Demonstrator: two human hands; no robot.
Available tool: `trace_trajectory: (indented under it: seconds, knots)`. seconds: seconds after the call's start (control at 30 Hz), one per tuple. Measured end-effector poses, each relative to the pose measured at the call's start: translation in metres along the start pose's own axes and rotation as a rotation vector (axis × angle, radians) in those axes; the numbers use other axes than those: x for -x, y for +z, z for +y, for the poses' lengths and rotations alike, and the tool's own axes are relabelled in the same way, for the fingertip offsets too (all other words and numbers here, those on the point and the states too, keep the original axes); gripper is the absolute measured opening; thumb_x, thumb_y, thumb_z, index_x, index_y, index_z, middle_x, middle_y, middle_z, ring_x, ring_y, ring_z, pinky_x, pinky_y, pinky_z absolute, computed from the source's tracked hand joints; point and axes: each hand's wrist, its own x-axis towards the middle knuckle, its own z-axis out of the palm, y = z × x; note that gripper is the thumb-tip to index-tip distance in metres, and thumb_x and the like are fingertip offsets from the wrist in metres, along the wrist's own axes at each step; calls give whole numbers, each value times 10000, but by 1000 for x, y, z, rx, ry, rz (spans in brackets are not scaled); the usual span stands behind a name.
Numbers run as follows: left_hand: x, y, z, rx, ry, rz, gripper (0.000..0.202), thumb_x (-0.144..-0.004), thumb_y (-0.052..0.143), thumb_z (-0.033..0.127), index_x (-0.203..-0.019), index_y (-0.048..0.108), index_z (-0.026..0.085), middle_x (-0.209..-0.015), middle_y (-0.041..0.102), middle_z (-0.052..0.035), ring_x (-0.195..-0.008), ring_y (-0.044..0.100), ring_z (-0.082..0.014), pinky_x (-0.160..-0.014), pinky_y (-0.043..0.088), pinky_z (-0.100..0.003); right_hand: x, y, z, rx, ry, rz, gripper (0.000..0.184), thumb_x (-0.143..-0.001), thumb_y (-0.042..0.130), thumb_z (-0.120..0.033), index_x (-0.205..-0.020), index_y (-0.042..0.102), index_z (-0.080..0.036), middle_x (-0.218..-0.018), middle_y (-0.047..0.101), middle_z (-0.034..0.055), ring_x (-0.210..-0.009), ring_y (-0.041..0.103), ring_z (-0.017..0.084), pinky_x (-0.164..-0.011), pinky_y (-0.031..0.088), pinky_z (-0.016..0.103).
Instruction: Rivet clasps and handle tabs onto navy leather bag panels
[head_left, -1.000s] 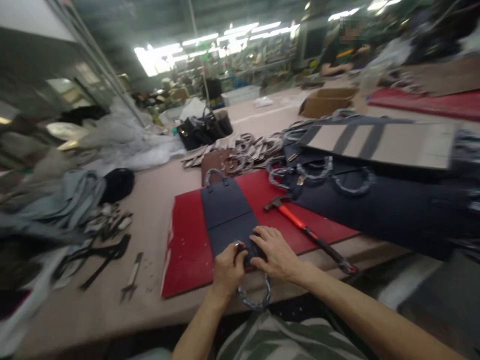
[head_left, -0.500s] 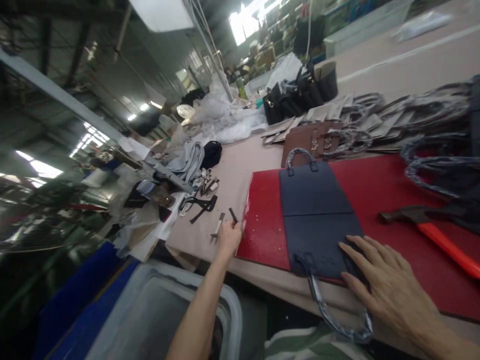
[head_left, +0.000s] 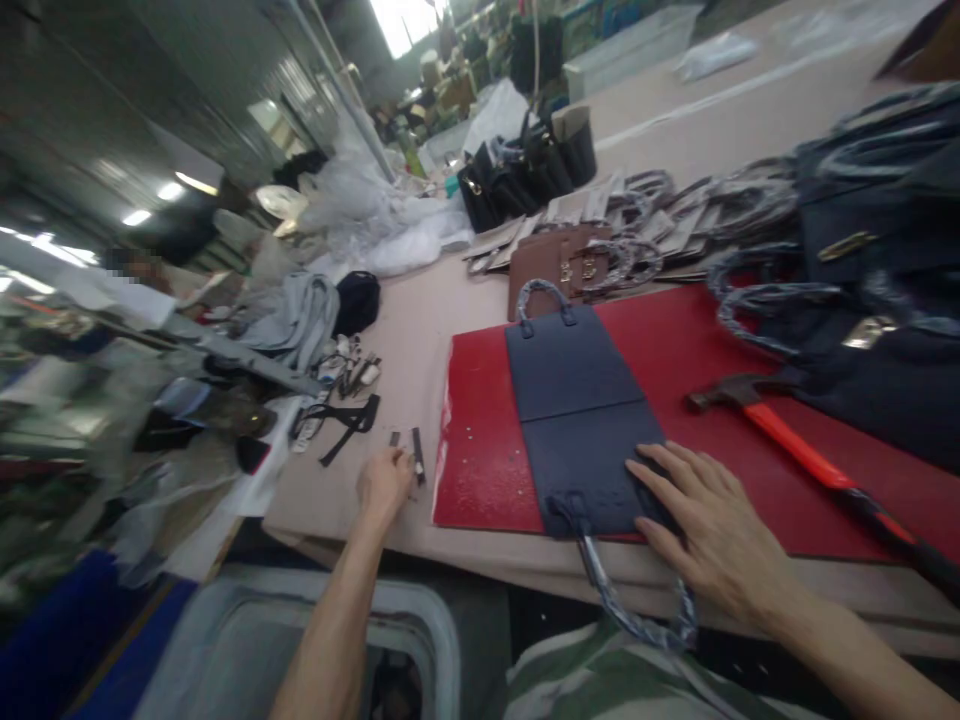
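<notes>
A flat navy leather bag panel (head_left: 581, 410) with a wrapped handle at each end lies on a red mat (head_left: 675, 350). My right hand (head_left: 709, 525) rests flat on the panel's near corner, fingers spread. My left hand (head_left: 384, 482) is at the table's near edge, left of the mat. Its fingers are curled around a small dark metal tool (head_left: 415, 458), which rests on the tabletop. The near handle (head_left: 634, 605) hangs over the table edge.
An orange-handled hammer (head_left: 795, 445) lies on the mat's right side. Navy bags (head_left: 862, 300) are piled at right, brown and black bags (head_left: 559, 260) behind. Straps and small parts (head_left: 341, 415) lie at left. A grey bin (head_left: 247, 640) stands below the table edge. Another person (head_left: 135, 270) is at far left.
My left hand left the bag panel, swung left past the mat and now closes on the small tool by the table edge. My right hand went flat on the panel. The view turned left.
</notes>
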Motion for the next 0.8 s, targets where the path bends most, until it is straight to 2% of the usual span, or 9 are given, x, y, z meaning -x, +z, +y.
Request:
trace_trajectory:
  seconds: [0.1, 0.2, 0.3, 0.4, 0.57, 0.7, 0.8]
  knots:
    - [-13, -10, -18, -18, -61, 75, 296, -921, 511, 330, -1034, 760, 218, -1053, 757, -110, -1017, 691, -269, -825, 487, -309, 0, 13, 10, 2, -38, 51, 513, -920, 452, -452, -1334, 570, -173, -1423, 527, 171, -1295, 478, 389, -1040, 389, 596]
    - [-23, -20, -34, -24, -130, 120, 287, -913, 519, 314, -1007, 765, 199, -1025, 757, -134, -1004, 692, -291, -814, 485, -331, -1, 23, 16, 16, -84, 94, 524, -909, 435, -473, -1332, 556, -189, -1402, 547, 176, -1257, 511, 406, -998, 413, 607]
    - [-22, -24, -38, -7, -145, 116, 275, -900, 529, 283, -992, 764, 173, -1027, 750, -166, -1011, 687, -314, -813, 479, -355, -1, 23, 17, 47, -106, 117, 520, -905, 428, -472, -1340, 532, -207, -1386, 554, 176, -1226, 532, 411, -961, 435, 611]
    - [-16, -17, -28, 41, -82, 91, 267, -906, 527, 293, -994, 759, 193, -1043, 751, -145, -1019, 683, -291, -824, 470, -343, -1, 21, 16, 73, -113, 101, 516, -907, 423, -458, -1355, 508, -217, -1398, 539, 173, -1235, 529, 408, -957, 445, 611]
    - [-22, 3, 10, 172, 46, 17, 222, -866, 596, 369, -920, 765, 236, -948, 773, -68, -923, 698, -207, -767, 464, -264, -2, 22, 19, 68, -122, 71, 516, -910, 420, -451, -1370, 490, -228, -1415, 525, 156, -1260, 513, 397, -960, 452, 612]
    - [-40, 11, 34, 224, 100, -39, 216, -824, 629, 360, -882, 772, 210, -927, 772, -100, -913, 709, -225, -727, 462, -265, -2, 21, 19, 70, -124, 61, 520, -905, 434, -454, -1377, 487, -242, -1413, 538, 140, -1267, 517, 392, -968, 453, 610]
    - [-47, 12, 42, 220, 123, -70, 197, -803, 634, 319, -851, 768, 183, -889, 767, -133, -896, 718, -253, -717, 466, -280, -3, 16, 15, 53, -109, 39, 525, -899, 451, -425, -1396, 472, -258, -1422, 541, 136, -1278, 518, 390, -986, 447, 612]
